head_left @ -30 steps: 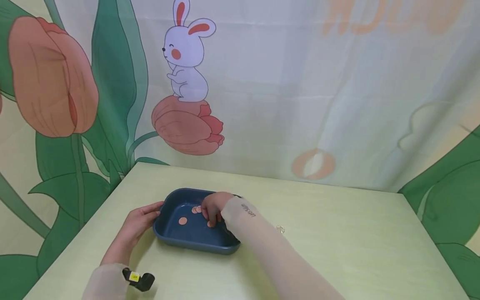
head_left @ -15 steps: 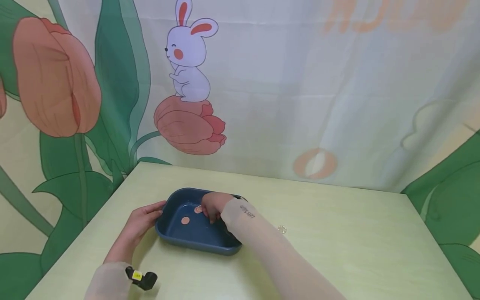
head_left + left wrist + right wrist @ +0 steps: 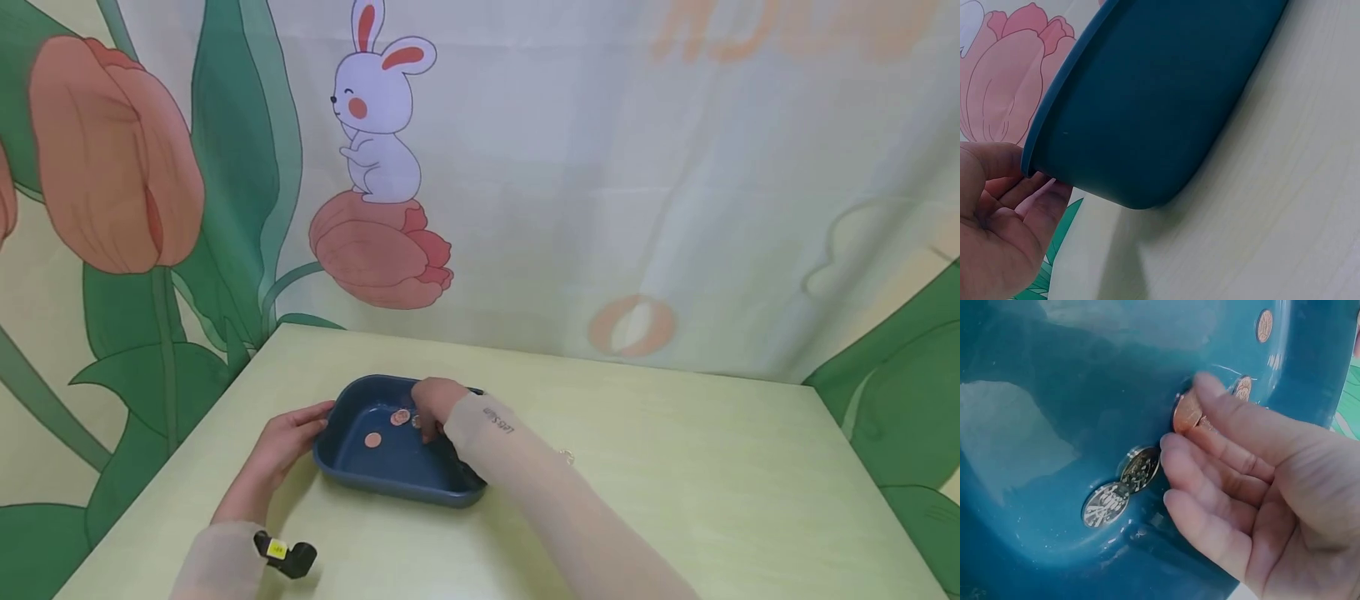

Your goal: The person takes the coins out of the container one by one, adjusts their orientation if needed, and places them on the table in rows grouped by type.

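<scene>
A dark blue tray (image 3: 390,492) with a raised rim rests on the table. My left hand (image 3: 283,442) holds its left end, thumb and fingers at the rim (image 3: 1054,100). Inside the tray, my right hand (image 3: 437,402) pinches a copper coin (image 3: 1186,412) between thumb and forefinger, its other fingers bent below. Beside those fingertips lie a silver coin (image 3: 1105,505) and a darker brass-coloured coin (image 3: 1140,467), edge to edge. Farther left in the tray are overlapping copper coins (image 3: 401,417) and a lone copper coin (image 3: 372,440). The right sleeve hides the tray's right end.
On the pale table (image 3: 675,500), a small shiny round piece (image 3: 567,457) lies right of the tray, partly behind the right sleeve (image 3: 517,450). A printed curtain (image 3: 525,167) with a rabbit and tulips hangs along the table's back edge.
My right hand has drawn slightly right and back inside the tray, and a silver coin now shows beside its fingers. My left hand keeps its place on the tray's left end.
</scene>
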Tool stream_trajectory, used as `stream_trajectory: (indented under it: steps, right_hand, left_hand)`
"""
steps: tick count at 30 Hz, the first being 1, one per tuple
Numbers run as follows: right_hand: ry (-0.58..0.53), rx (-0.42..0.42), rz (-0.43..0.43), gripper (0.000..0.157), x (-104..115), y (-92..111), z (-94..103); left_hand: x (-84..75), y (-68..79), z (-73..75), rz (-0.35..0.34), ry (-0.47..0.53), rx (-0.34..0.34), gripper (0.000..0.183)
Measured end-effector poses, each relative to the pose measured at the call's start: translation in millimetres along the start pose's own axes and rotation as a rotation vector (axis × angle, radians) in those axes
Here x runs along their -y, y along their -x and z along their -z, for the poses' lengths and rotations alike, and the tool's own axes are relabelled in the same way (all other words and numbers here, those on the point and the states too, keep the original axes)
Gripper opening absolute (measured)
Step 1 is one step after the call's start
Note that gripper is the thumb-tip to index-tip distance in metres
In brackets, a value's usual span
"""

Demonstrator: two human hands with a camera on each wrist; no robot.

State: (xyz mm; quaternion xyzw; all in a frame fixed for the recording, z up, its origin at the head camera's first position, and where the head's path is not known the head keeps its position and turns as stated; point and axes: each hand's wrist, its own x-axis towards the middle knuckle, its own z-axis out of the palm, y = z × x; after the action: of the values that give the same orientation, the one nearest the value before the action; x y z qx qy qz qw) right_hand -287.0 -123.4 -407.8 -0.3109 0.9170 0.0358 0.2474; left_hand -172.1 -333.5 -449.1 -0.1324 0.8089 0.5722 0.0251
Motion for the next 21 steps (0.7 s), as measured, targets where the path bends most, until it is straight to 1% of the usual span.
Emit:
stream_trajectory:
  steps: [3,7,9,10,12,14,16,19,21]
  right_hand:
    - [0.04,-0.045,-0.01,0.011,4.7,3.0,-4.6]
    - [0.145,-0.1,-0.008,0.009,8.0,4.9,-7.0]
    - [0.182,-0.116,-0.001,0.013,8.2,3.8,-7.3]
    - [0.182,-0.116,0.001,0.013,7.9,2.4,-7.4]
    - [0.138,-0.107,0.001,0.011,6.6,-1.0,-8.2]
    - [0.079,-0.079,0.003,0.01,4.6,-3.4,-8.8]
    - [0.021,-0.052,0.002,0.016,2.4,-4.9,-9.0]
    - [-0.008,-0.022,0.011,0.017,-0.2,-5.0,-8.2]
    - [-0.033,-0.006,0.012,0.013,-1.2,-5.8,-7.4]
  left_hand:
    - [2.6,0.6,-1.6,0.006,0.003,-0.004,0.044]
    - [1.5,0.8,-3.3,0.007,-0.001,-0.004,0.044]
    - [-0.3,1.0,-4.1,0.009,-0.003,-0.004,0.044]
    - [-0.7,0.7,-4.0,0.008,-0.002,-0.003,0.044]
    - [-1.6,0.5,-3.6,0.011,-0.002,-0.006,0.044]
    - [-1.6,0.4,-2.9,0.011,0.001,-0.009,0.044]
    - [-1.3,0.1,-2.3,0.014,0.004,-0.01,0.044]
    - [-1.1,0.0,-2.3,0.016,0.005,-0.011,0.044]
    - [-0.8,0.0,-2.5,0.02,0.007,-0.013,0.044]
